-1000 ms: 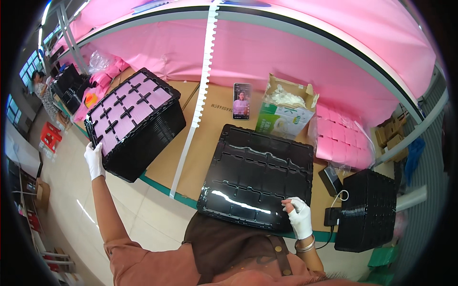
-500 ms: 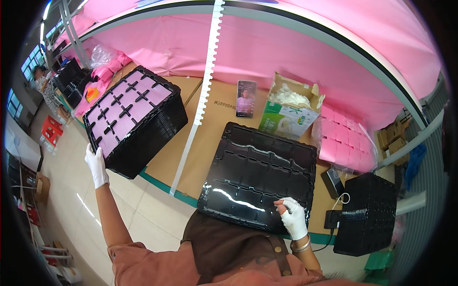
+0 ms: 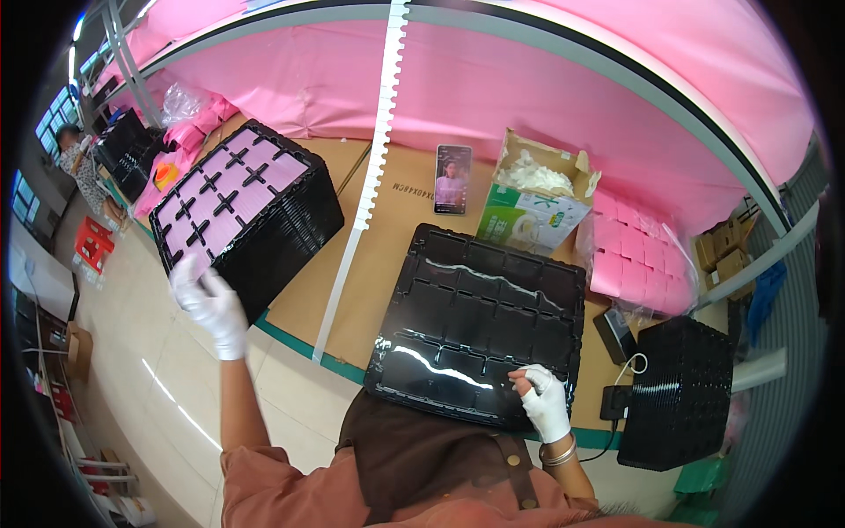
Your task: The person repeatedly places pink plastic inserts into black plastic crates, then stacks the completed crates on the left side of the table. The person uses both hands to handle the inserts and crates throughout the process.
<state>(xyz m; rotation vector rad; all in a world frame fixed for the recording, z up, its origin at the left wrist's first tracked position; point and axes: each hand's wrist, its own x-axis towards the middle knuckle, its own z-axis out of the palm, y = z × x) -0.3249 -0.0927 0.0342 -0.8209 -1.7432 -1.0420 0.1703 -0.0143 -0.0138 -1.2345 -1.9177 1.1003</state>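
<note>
Fingers spread, left hand [image 3: 211, 308] by tray stack [image 3: 273, 238] slanting lengthwise away rightward; right hand [image 3: 544, 407] curled, grip unclear

Ceiling tubes [image 3: 72, 63]: white and overexposed, far left.
Windows [image 3: 53, 123]: pale daylight, far left.
Floor [image 3: 128, 308]: bright, glossy, a white light streak on the left.
Black tray [image 3: 471, 308]: 1 broad glare streak on its near side, thinner wavy highlights farther back.
Stacked trays [image 3: 286, 229]: near side dark, detail mostly lost.
Pink sheeting [image 3: 493, 88]: brightly lit, far side.
Left hand [image 3: 209, 308]: smeared by motion blur.
Right hand [image 3: 547, 403]: fairly crisp.
Shelf rail [image 3: 607, 62]: bowed by fisheye distortion.
Rim: black vignette, softer detail.
</note>
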